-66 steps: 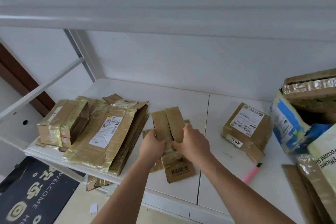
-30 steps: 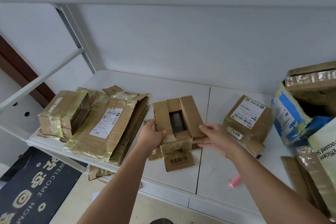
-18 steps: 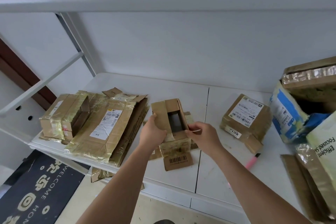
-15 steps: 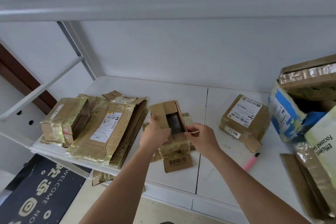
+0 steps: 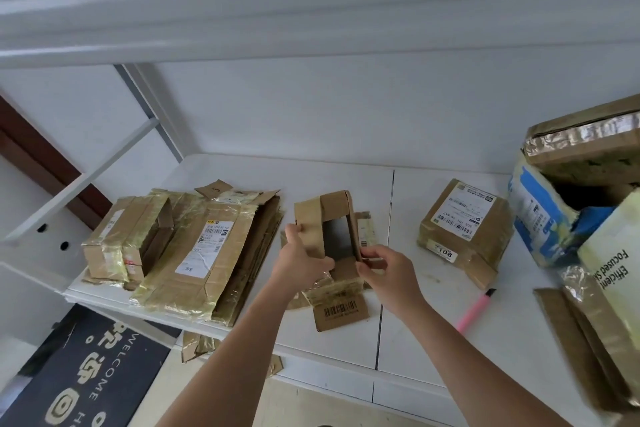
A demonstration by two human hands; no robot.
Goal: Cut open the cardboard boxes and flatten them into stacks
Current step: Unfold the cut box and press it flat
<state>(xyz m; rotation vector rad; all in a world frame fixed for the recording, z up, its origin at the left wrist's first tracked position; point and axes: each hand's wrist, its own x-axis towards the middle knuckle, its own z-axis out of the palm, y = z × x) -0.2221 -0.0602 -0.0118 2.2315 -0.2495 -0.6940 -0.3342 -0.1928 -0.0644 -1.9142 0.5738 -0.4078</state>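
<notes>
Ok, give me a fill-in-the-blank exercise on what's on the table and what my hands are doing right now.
1. Both hands, left and right, hold a small opened ____ box.
2. The marker lying on the table is ____ in colour.
3. The flattened stack lies to the ____ of the held box.
4. The sealed box with a white label sits to the ____ of the held box.

Missing words: cardboard; pink; left; right

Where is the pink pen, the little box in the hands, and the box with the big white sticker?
pink pen (image 5: 473,311), head view, middle of barrel.
little box (image 5: 310,222), head view, left flap.
box with the white sticker (image 5: 462,211), head view, on the label.
</notes>
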